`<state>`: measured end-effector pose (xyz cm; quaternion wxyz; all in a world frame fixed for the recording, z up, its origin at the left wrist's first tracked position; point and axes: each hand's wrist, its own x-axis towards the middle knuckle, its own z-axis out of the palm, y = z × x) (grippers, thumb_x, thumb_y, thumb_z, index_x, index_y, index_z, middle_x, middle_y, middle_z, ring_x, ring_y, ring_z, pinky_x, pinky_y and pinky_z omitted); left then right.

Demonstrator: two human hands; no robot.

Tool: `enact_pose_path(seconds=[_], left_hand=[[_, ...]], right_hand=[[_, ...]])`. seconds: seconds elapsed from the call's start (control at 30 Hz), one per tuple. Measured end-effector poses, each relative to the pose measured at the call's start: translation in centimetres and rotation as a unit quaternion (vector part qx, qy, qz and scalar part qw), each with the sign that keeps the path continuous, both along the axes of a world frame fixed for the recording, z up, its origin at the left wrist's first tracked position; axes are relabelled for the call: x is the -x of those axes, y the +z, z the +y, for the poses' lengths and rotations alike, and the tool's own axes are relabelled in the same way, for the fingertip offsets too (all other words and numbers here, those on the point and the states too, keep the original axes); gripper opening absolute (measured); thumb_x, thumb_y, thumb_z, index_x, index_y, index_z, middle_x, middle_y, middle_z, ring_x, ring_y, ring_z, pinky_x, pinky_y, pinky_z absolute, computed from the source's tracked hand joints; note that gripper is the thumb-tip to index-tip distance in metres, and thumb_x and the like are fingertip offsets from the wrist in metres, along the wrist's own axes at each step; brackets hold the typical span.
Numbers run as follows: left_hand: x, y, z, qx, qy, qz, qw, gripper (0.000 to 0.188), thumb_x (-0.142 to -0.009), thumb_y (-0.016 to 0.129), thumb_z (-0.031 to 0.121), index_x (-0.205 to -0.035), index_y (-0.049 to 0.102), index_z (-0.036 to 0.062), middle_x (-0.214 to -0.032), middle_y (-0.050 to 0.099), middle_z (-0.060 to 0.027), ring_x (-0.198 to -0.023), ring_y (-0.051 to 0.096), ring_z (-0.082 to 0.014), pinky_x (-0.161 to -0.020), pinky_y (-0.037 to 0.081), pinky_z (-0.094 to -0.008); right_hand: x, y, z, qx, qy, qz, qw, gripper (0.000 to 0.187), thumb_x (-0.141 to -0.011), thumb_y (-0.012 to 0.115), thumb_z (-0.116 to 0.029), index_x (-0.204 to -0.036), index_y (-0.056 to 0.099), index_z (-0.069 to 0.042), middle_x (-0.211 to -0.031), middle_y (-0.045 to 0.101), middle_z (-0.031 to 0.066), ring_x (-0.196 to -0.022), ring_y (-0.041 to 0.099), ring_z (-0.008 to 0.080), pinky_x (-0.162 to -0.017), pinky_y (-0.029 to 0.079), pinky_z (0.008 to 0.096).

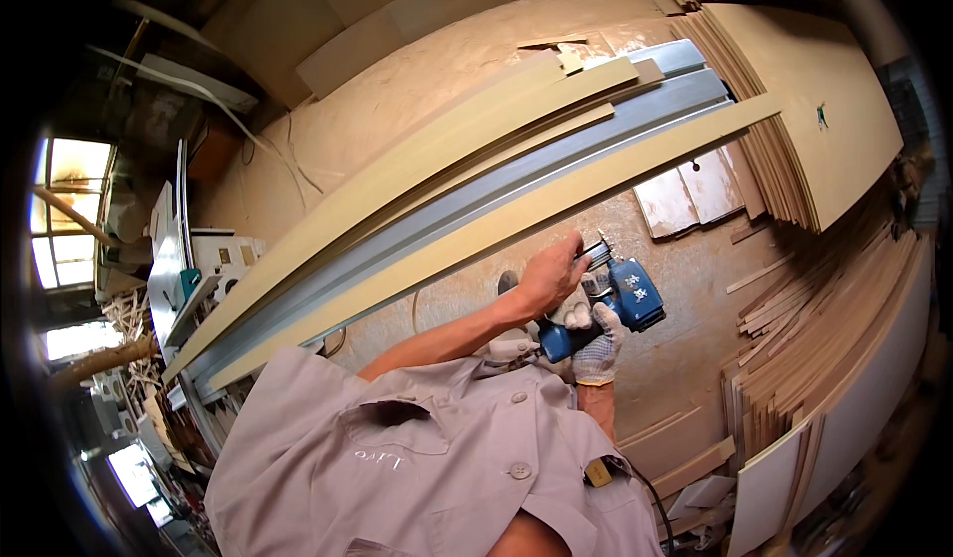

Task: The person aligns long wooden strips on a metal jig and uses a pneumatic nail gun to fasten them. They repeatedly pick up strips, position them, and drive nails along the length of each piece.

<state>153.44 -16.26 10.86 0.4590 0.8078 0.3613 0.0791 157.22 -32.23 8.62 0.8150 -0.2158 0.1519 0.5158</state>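
Observation:
My right hand (598, 356), in a white knit glove, is wrapped round the handle of a blue power tool (637, 297) that looks like a nail gun. Held in front of my body, the tool has its bulky blue head to the right. My bare left hand (552, 277) reaches across, its fingers closed at a silver metal part (598, 253) beside the head. Whether that part is fixed to the tool, I cannot tell. Just beyond my hands, a long yellowish board (516, 205) lies lengthwise on a grey metal bench (586, 145), beside other long strips.
Stacked brown panels (804, 100) stand at the far right, with more sheets (844, 388) leaning below them. A white machine (220, 255) stands at the left near windows (74, 214). Flat pale pieces (685, 200) lie on the floor past the bench. A dark cord (650, 492) hangs near my waist.

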Motion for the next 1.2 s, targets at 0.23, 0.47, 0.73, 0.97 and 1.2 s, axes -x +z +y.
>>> enact_pose_path(seconds=[0.23,0.47,0.73,0.97,1.2], left_hand=[[2.5,-1.1,1.3,0.047,-0.001,-0.052,0.998,0.032,-0.095,0.075,0.023,-0.108,0.056,0.0011,-0.09,0.07,-0.02,-0.085,0.069,-0.0385,-0.075,0.054,-0.0444],[5.1,-0.8,3.4,0.108,-0.033,-0.119,0.986,0.026,-0.092,0.075,0.007,-0.118,0.071,0.0036,-0.111,0.072,-0.0173,-0.096,0.072,-0.0298,-0.079,0.059,-0.0363],[8.7,-3.4,2.2,-0.096,-0.156,-0.136,0.974,0.042,-0.096,0.068,0.01,-0.137,0.062,0.0091,-0.13,0.066,-0.0166,-0.102,0.071,-0.0385,-0.083,0.06,-0.0432],[9.1,-3.5,0.8,0.17,-0.003,-0.08,0.982,0.04,-0.104,0.062,0.02,-0.142,0.059,0.008,-0.122,0.072,-0.0202,-0.105,0.073,-0.0316,-0.09,0.057,-0.0382],[7.8,-5.3,1.2,0.203,-0.056,-0.044,0.977,0.039,-0.107,0.057,0.024,-0.14,0.062,0.0029,-0.121,0.073,-0.0214,-0.108,0.07,-0.0253,-0.096,0.052,-0.0345]], right_hand=[[0.9,0.5,1.2,0.042,-0.002,-0.019,0.999,0.041,-0.097,0.059,-0.021,-0.133,0.055,-0.001,-0.074,0.047,0.0032,-0.069,0.046,0.0178,-0.071,0.043,0.0352],[1.5,1.3,2.5,0.059,-0.01,-0.019,0.998,0.04,-0.097,0.06,-0.022,-0.132,0.057,-0.002,-0.073,0.046,0.0017,-0.067,0.043,0.0161,-0.068,0.042,0.0344],[1.5,2.9,3.6,0.168,0.012,-0.057,0.984,0.036,-0.098,0.059,-0.013,-0.13,0.061,0.005,-0.084,0.059,0.0057,-0.072,0.057,0.0171,-0.072,0.052,0.0347],[2.5,7.8,5.7,0.267,0.04,-0.083,0.959,0.035,-0.098,0.062,-0.013,-0.128,0.067,0.003,-0.077,0.061,0.0037,-0.066,0.058,0.0137,-0.071,0.054,0.0313],[3.4,7.9,5.3,0.27,0.041,-0.084,0.958,0.034,-0.1,0.061,-0.012,-0.13,0.065,0.004,-0.078,0.058,0.0034,-0.07,0.06,0.0147,-0.072,0.054,0.0318]])
